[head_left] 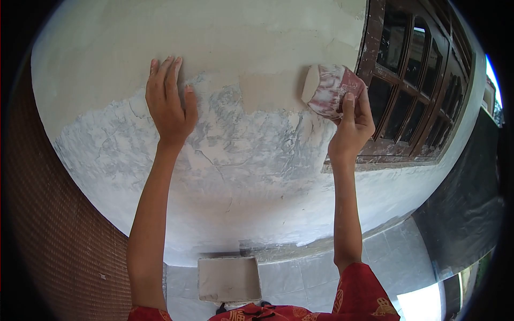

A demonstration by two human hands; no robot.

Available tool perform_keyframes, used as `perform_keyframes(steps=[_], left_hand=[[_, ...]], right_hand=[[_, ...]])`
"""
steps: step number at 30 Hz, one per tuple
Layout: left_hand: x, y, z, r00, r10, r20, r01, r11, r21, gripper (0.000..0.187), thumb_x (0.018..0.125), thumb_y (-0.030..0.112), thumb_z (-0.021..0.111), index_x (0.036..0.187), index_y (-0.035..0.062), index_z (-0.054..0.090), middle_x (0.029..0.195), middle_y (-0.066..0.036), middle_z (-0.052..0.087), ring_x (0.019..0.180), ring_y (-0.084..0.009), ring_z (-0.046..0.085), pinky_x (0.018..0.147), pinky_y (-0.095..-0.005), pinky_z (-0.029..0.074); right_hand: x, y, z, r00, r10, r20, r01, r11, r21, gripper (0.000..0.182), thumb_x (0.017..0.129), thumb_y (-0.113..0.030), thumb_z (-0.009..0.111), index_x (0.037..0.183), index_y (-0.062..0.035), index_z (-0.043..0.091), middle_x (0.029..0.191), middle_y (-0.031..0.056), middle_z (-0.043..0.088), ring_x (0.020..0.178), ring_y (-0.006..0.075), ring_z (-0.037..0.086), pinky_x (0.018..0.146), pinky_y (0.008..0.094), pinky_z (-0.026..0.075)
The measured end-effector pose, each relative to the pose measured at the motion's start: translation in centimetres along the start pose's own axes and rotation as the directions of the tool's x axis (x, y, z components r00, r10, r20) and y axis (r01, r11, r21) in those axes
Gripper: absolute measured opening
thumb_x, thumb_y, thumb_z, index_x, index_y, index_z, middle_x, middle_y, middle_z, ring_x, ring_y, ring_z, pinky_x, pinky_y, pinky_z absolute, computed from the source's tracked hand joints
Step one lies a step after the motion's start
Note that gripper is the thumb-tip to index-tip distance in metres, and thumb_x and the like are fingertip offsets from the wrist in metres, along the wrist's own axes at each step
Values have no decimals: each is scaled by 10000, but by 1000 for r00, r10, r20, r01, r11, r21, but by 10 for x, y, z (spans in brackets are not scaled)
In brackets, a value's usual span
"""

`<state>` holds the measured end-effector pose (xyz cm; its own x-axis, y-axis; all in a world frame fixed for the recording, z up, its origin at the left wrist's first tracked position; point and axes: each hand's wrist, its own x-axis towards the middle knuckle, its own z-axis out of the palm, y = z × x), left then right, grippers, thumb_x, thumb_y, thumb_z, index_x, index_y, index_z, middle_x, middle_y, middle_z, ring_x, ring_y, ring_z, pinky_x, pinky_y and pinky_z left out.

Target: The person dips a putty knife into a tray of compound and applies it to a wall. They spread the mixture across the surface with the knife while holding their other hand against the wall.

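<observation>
My right hand (pixel 350 128) grips a dark red putty scraper (pixel 350 85), its face smeared with white and a thick beige lump of putty (pixel 311 84) along its left edge. The scraper is up by the wall, just left of the window frame. My left hand (pixel 171 104) is open, fingers pointing up, at the wall (pixel 214 37). Smooth beige putty covers the upper wall, with a squarish beige patch (pixel 265 92) between my hands. Lower down, the surface is rough, grey and white, with thin cracks.
A brown wooden window (pixel 409 80) with small panes is at the right. Below on the grey tiled floor (pixel 289 275) stands a rectangular tub (pixel 229 258) holding beige putty. A woven brown panel (pixel 59 214) runs along the left, and dark sheeting (pixel 460 198) hangs at the right.
</observation>
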<state>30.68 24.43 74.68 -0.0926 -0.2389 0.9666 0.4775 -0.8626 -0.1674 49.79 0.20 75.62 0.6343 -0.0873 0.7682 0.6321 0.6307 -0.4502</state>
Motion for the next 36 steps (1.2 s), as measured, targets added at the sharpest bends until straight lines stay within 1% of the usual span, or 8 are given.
perform_keyframes(steps=[3,10,22,28,30,31,33,36], left_hand=[[0,-4,1,1000,-2,-19,1,1000,-15,434,1002,257,427,1371,48,516,1400,-123,498,1401,-345,367,1127,-477,295],[-2,-2,0,1000,-30,0,30,999,-11,437,1002,260,426,1380,59,513,1405,-117,495,1408,-339,356,1127,-480,290],[16,-5,-27,1000,-25,18,27,995,-95,483,949,222,484,1419,108,479,1470,-96,455,1426,-349,329,1132,-513,269],[13,-18,-74,993,-79,84,90,988,-127,507,961,254,471,1452,132,440,1535,-95,389,1456,-360,275,1139,-541,242],[10,-22,-89,985,-130,110,146,978,-148,514,970,270,459,1466,137,423,1552,-97,361,1469,-357,246,1140,-555,231],[9,-23,-96,984,-139,114,155,976,-151,514,970,270,459,1466,137,423,1552,-97,361,1469,-357,246,1140,-555,231],[7,-27,-110,977,-161,139,184,968,-171,512,983,281,448,1474,141,414,1562,-96,344,1475,-353,230,1140,-556,228],[1,-32,-130,978,-159,135,182,967,-179,511,995,303,443,1480,144,408,1562,-96,344,1475,-355,229,1138,-558,227]], right_hand=[[-28,8,19,984,19,176,4,992,-129,413,978,-62,586,1358,83,509,1221,166,648,1066,138,617,890,266,523],[6,14,-36,997,-32,-76,27,997,-75,411,996,-65,560,1375,76,488,1202,156,652,1046,135,629,891,276,536],[-39,-43,8,1000,0,31,2,999,-53,314,1001,-66,548,1275,87,524,1115,145,665,1032,144,643,890,273,537],[-71,-86,39,943,-267,197,314,909,-274,290,985,-59,577,1256,42,562,1076,138,689,1033,149,655,887,279,534],[-80,-98,50,861,-436,263,507,787,-352,243,954,-32,618,1194,5,634,1030,141,721,996,168,691,853,294,552],[-85,-106,54,860,-433,270,507,785,-357,243,954,-32,618,1194,5,634,1030,141,721,996,168,691,853,294,552],[-94,-122,63,736,-558,383,676,584,-450,206,923,-9,649,1125,-12,686,992,141,739,947,189,718,817,315,573],[-106,-136,69,698,-579,420,716,559,-419,216,907,0,663,1120,-20,697,962,133,744,912,201,727,806,333,585]])
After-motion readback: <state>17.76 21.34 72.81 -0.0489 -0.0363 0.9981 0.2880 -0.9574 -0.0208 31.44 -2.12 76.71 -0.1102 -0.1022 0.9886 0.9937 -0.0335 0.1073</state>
